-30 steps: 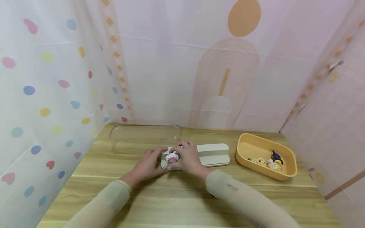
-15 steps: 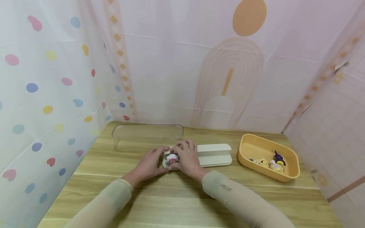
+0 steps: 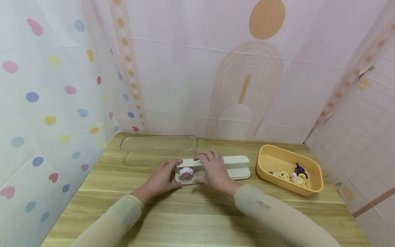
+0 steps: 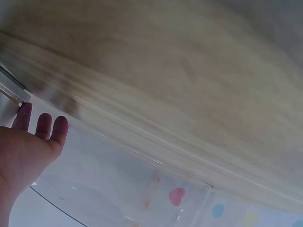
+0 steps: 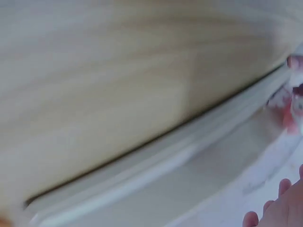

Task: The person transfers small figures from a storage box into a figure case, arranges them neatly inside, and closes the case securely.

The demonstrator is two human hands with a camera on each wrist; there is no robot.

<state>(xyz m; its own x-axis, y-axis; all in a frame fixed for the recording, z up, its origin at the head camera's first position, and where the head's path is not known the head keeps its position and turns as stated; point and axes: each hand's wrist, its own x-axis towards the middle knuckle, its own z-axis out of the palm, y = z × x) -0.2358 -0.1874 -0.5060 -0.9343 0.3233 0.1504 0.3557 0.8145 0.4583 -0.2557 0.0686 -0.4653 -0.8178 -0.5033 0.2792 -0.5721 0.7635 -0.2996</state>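
A cream two-step display stand (image 3: 239,172) lies on the wooden table. My left hand (image 3: 160,177) holds its left end, with the thumb at the front edge and a finger at the back. On the lower step, near that end, sits a small figurine (image 3: 186,173) with a white top and pink-red front. Just right of it, my right hand (image 3: 213,171) is apart from the figurine, thumb and fingers spread over the stand, holding nothing. In the right wrist view, the figurine (image 5: 289,118) shows partly at the right edge.
Behind the left hand stands a clear plastic cover (image 3: 158,142). A yellow tray (image 3: 274,154) sits to the right, holding several small figurines, among them a dark blue and yellow one (image 3: 300,170). Patterned curtains hang behind and at both sides of the table.
My right hand has let go of the figurine and moved a little to the right, its fingers spreading. The figurine stays on the lower step. The left hand keeps its place.
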